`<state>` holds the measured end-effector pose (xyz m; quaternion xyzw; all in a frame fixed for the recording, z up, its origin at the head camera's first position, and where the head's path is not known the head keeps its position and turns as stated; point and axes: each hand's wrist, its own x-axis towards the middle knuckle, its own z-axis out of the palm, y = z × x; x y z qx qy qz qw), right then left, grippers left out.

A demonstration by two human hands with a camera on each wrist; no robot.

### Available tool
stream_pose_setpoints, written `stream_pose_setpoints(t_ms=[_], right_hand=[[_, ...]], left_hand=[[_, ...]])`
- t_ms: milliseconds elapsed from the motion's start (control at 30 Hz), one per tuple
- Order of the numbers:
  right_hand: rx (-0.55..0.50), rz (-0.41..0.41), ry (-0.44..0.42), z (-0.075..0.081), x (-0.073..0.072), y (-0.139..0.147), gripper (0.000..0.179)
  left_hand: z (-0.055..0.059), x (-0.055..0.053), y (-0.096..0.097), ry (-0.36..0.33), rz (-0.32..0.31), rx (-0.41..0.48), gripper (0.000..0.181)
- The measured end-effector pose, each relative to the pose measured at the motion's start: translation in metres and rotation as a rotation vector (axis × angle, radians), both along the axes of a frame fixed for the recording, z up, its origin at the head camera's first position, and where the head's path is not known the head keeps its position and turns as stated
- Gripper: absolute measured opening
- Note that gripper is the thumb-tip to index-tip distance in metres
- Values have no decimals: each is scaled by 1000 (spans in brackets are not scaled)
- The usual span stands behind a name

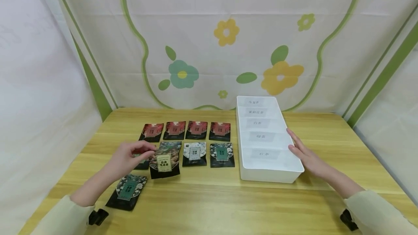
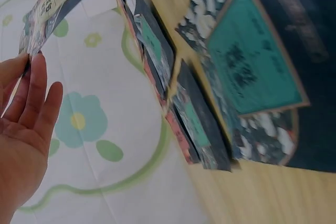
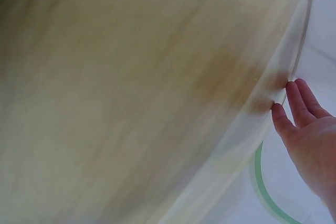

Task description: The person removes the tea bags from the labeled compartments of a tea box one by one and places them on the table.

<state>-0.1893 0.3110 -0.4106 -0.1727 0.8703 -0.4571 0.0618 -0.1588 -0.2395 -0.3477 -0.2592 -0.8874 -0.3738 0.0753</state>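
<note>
My left hand (image 1: 125, 159) pinches the upper left corner of a tea packet (image 1: 164, 163) with a pale yellow label, between thumb and fingers. The packet hangs tilted above the table, and the left wrist view shows that packet (image 2: 51, 1) lifted off the wood. My right hand (image 1: 308, 159) lies against the right side of a white box (image 1: 272, 175) with several labelled compartments; its fingertips touch the wall. A green-labelled packet (image 1: 142, 164) is partly hidden behind my left hand. Nearby lie a white packet (image 1: 195, 154) and another green-labelled packet (image 1: 222, 155).
Several red-labelled packets (image 1: 196, 130) form a row farther back. One more green-labelled packet (image 1: 127, 192) lies at the front left, beneath my left forearm. The wooden table (image 1: 209, 206) ends at a flowered cloth wall (image 1: 202, 39) behind it.
</note>
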Motion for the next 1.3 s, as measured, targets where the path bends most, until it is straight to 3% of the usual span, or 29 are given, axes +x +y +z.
stream_pose_setpoints(t_ms=[500,700,833,1300], right_hand=[[-12,7,-7,4,3,0,56],[-4,-2,0,4,2,0,56],[-2,-2,-6,3,0,1,55],[26,-8,-12,3,1,0,56]], left_hand=[[-25,0,-11,-195,-104,-139,7],[-36,-1,-7,-174,-128,-246,6],[-41,0,-5,-154,-107,-324,7],[-50,-1,-6,-161,-61,-420,6]])
